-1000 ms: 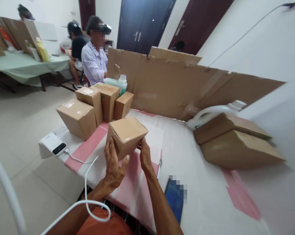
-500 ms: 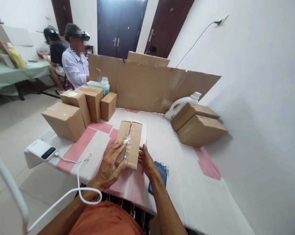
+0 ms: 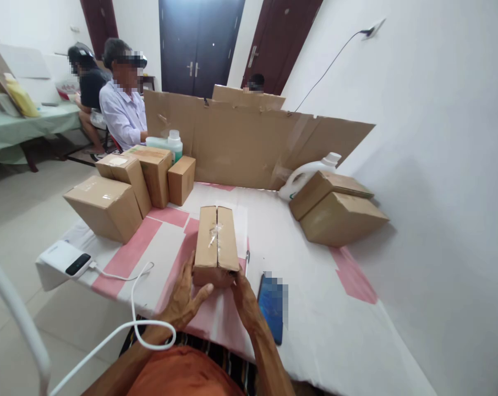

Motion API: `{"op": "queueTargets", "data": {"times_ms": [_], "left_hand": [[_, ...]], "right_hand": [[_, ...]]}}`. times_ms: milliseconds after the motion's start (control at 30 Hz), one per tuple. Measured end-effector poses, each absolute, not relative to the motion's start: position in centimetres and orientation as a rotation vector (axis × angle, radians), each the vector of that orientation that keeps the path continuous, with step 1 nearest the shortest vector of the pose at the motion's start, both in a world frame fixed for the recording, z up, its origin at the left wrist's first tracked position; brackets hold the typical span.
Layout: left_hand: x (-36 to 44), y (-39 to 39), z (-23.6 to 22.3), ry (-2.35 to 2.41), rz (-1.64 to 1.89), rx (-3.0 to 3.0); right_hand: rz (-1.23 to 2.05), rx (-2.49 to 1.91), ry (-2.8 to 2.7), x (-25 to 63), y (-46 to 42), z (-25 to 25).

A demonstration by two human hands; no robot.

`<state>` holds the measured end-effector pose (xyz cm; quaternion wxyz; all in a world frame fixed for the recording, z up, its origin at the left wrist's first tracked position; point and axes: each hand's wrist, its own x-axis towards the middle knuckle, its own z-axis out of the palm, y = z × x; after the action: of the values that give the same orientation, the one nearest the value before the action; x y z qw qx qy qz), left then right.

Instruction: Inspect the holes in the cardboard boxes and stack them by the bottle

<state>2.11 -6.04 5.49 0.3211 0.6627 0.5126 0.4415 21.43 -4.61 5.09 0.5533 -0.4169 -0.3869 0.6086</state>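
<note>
A small brown cardboard box point(image 3: 207, 242) sits in front of me, its two top flaps meeting at a dark seam with clear tape across it. My left hand point(image 3: 185, 297) is against the box's left side, fingers along it and thumb spread near the front face. Around the near right corner, my right hand point(image 3: 244, 297) grips the box, its fingertips partly hidden. Together the two hands hold it between them. A blue-screened phone point(image 3: 271, 313) lies just right of my right hand. Beside the box's right edge is a small dark item point(image 3: 247, 256) too small to name.
Several cardboard boxes point(image 3: 116, 212) stand at the left, with a bottle point(image 3: 175, 144) behind. More boxes point(image 3: 341, 217) and a white jug point(image 3: 302, 179) are at the right. A cardboard screen point(image 3: 240, 143) closes the back. A power bank point(image 3: 65, 258) trails a white cable point(image 3: 135, 319). A person point(image 3: 122, 110) sits beyond.
My left hand has slid off the taped top to the left side. My right hand has come in against the right corner. The box has turned slightly, and its front face shows more.
</note>
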Motion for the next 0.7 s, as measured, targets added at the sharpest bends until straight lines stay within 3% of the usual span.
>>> {"op": "queueTargets", "data": {"times_ms": [333,700], "left_hand": [[0.4,-7.8,10.2,1.304,1.458,1.906],[-0.5,-6.1,9.7,1.424,1.558,1.548]], "right_hand": [[1.215,-1.156,-1.069,22.5,-6.6,10.6],[1.196,-1.19,-1.112,19.1,-0.4,9.2]]}}
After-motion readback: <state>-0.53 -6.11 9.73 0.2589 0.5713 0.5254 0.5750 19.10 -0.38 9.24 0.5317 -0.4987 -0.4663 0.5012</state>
